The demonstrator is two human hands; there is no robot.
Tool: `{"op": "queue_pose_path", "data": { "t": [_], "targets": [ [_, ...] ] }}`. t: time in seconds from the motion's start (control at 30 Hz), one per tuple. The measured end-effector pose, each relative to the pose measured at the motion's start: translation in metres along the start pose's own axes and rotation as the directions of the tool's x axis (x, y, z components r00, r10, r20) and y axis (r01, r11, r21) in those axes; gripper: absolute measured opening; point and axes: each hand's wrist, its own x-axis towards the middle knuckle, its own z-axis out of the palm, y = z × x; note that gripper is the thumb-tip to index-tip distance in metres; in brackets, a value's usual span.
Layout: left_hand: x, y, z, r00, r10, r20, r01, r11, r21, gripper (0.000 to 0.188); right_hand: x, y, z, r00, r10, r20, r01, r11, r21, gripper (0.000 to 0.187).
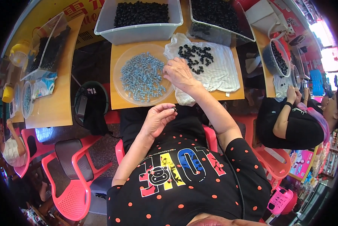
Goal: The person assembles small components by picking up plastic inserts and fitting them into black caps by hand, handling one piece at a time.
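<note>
Blue pieces [140, 77]: heaped in the round tray [154, 49], on the table's [235, 94] left.
Black pieces [195, 58]: loose on the white cloth [223, 73], right of the tray.
Left hand [157, 120]: nearer, thumb and forefinger pinching a dark bit [175, 109].
Right hand [179, 73]: fingertips at the tray's right side; cannot tell if grasping anything.
Tubs [138, 34]: far side, holding black pieces.

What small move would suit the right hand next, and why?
Probably picking one blue striped piece from the round tray and bringing it to the left hand: the right hand is at the edge of the blue striped pieces, while the left pinches a small dark piece.
</note>
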Motion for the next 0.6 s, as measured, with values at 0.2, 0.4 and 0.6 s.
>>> {"op": "queue_pose_path", "data": {
  "t": [0.2,0.4,0.6],
  "targets": [
    [0.004,0.013,0.003,0.996,0.094,0.004,-0.094,0.994,-0.050,0.017,-0.009,0.003,-0.008,0.993,-0.035,-0.115,0.047,0.994,0.102,0.009],
    [0.016,0.026,0.012,0.979,0.206,-0.011,-0.206,0.977,-0.063,0.020,-0.036,-0.019,-0.061,0.954,0.299,0.033,-0.250,0.727,0.639,0.011],
    [0.025,0.027,0.032,0.966,0.257,-0.007,-0.257,0.965,-0.062,0.019,-0.053,-0.028,-0.085,0.982,0.173,-0.075,-0.101,0.818,0.566,0.009]
  ]
}}
